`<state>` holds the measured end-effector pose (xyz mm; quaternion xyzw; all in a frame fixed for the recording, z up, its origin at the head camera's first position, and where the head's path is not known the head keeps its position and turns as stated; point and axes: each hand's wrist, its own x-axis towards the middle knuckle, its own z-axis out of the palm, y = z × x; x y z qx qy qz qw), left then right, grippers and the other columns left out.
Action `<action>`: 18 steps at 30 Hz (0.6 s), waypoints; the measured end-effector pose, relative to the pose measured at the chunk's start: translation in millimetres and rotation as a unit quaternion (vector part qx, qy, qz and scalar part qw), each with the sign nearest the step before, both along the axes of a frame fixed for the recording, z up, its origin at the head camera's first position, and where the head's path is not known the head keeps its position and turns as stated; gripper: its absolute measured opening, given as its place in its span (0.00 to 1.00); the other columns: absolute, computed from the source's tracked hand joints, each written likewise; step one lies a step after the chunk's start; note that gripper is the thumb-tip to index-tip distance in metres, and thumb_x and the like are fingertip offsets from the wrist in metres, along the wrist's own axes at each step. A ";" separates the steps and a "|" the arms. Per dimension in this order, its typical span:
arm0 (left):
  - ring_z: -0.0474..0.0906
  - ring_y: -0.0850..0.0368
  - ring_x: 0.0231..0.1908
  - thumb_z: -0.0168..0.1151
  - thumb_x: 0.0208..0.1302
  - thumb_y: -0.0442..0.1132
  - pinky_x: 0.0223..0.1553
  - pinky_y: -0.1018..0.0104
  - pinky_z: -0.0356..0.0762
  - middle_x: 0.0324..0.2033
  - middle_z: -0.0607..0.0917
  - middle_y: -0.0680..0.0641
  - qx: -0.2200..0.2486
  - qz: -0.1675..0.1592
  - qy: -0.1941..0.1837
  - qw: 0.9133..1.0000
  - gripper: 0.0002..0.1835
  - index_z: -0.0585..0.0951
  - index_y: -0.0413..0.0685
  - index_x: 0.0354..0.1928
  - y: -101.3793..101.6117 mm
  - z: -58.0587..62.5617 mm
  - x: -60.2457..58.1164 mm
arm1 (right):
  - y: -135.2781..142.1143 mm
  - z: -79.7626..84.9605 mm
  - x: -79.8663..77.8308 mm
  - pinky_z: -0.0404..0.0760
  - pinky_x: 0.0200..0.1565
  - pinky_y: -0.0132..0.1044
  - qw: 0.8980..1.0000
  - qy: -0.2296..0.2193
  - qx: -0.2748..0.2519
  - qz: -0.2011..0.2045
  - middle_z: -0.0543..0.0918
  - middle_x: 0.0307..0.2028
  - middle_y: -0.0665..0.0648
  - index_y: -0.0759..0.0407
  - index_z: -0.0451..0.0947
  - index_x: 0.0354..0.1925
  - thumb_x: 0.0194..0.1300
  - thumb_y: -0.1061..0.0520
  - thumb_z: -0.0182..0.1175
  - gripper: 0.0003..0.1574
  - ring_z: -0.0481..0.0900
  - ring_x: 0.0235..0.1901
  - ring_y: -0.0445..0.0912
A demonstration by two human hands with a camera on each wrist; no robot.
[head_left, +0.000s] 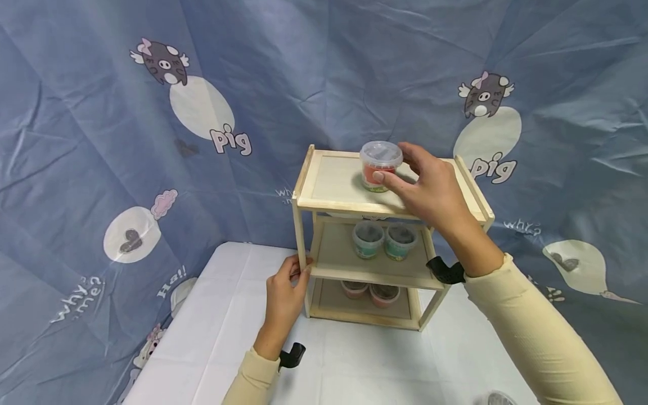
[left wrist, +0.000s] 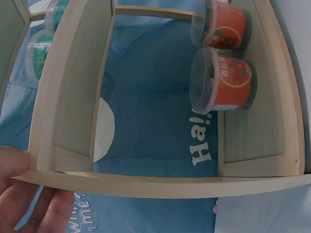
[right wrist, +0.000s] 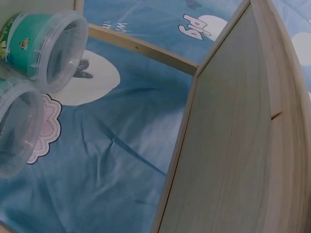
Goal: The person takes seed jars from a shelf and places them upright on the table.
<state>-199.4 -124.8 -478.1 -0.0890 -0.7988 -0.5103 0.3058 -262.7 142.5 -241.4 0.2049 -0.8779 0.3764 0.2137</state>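
In the head view my right hand [head_left: 435, 188] holds a clear-lidded plastic tub with a red label [head_left: 379, 169], thumb in front and fingers behind. The tub is upright at the top board of a three-tier wooden shelf [head_left: 334, 174]; whether its base touches the board I cannot tell. My left hand [head_left: 286, 292] grips the shelf's front left post [head_left: 300, 236], at about the middle board's height. The left wrist view also has that hand [left wrist: 34, 199] around the post [left wrist: 146, 187]. The right hand is out of the right wrist view.
Two green-labelled tubs [head_left: 368, 239] stand side by side on the middle board, and two red-labelled tubs [head_left: 385, 294] on the bottom one. Another lid [head_left: 500, 398] shows at the lower edge. The shelf stands on a white tabletop [head_left: 223, 315] against a blue printed cloth [head_left: 283, 67].
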 end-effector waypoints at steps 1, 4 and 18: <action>0.89 0.55 0.44 0.70 0.69 0.29 0.43 0.62 0.88 0.45 0.92 0.48 0.001 0.000 0.000 1.000 0.11 0.85 0.40 0.52 0.4 -0.3 -0.4 | 0.1 0.3 -0.2 0.73 0.69 0.49 1.000 0.001 -0.002 -0.001 0.82 0.62 0.65 0.66 0.73 0.70 0.65 0.46 0.76 0.45 0.77 0.66 0.54; 0.89 0.56 0.44 0.70 0.69 0.29 0.44 0.63 0.88 0.44 0.92 0.49 0.004 0.001 -0.001 1.000 0.12 0.85 0.40 0.52 1.0 -0.6 -1.3 | -0.9 1.7 -1.5 0.73 0.69 0.48 1.000 -0.001 -0.011 -0.003 0.82 0.63 0.65 0.67 0.71 0.71 0.65 0.44 0.76 0.47 0.77 0.66 0.54; 0.89 0.55 0.44 0.70 0.68 0.29 0.43 0.63 0.88 0.44 0.92 0.48 0.001 0.001 0.005 1.000 0.12 0.85 0.39 0.52 0.4 0.0 -2.3 | -12.0 5.3 -5.1 0.80 0.63 0.44 0.998 -0.018 -0.059 -0.014 0.83 0.61 0.64 0.67 0.75 0.69 0.64 0.47 0.76 0.43 0.82 0.61 0.53</action>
